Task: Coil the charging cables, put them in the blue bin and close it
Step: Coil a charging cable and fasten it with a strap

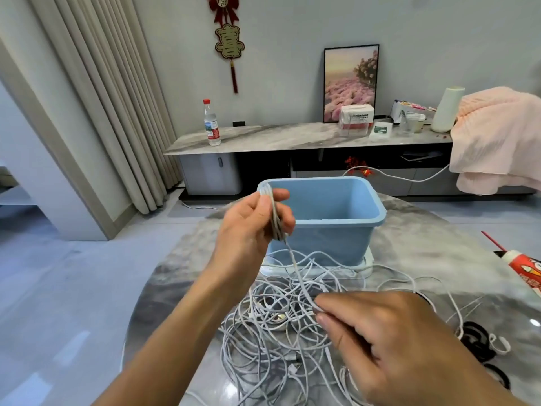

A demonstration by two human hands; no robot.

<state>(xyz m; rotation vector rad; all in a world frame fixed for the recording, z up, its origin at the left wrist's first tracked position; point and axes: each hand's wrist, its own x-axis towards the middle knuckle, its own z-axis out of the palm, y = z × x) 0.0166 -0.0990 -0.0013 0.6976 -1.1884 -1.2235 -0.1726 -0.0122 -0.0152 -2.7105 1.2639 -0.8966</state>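
Many tangled cables before blue bin, bottle behind

The open rectangular plastic bin is pale blue, standing on a white flat lid; the tangled thin charging cables are white to pale grey; the round glossy stone table is grey marbled with white veins; near its right edge lies a red-and-white printed tube; black rings lie there too.
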